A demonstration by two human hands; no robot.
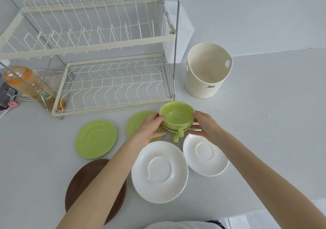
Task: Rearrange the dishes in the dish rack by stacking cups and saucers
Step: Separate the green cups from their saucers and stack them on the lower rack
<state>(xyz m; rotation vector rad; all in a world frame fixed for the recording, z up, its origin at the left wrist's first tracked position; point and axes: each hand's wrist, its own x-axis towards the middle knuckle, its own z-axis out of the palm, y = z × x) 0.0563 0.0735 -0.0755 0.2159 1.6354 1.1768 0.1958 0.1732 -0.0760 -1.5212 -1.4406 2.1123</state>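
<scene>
- Both hands are on a stack of green teacups (177, 118) sitting on the white countertop (264, 122), right in front of the two-tier wire dish rack (98, 52). The top cup is open side up, and the handles poke out toward the person.
- Left hand (151, 127) grips the left side of the stack, thumb up near the top cup's rim, fingers curled round lower down.
- Right hand (205, 124) holds the right side the same way, fingers wrapped round the cups.
- One green saucer (95, 138) lies flat off to the left; a second green saucer (139, 122) is partly hidden under the left hand.
- Closer in: a big white saucer (159, 172) and a smaller white saucer (205, 154), just beside each other.
- A brown plate (84, 179) sits partly under the left forearm.
- A cream plastic bucket (208, 71) stands to the right of the rack, and an orange bottle (30, 85) lies at its left end.
</scene>
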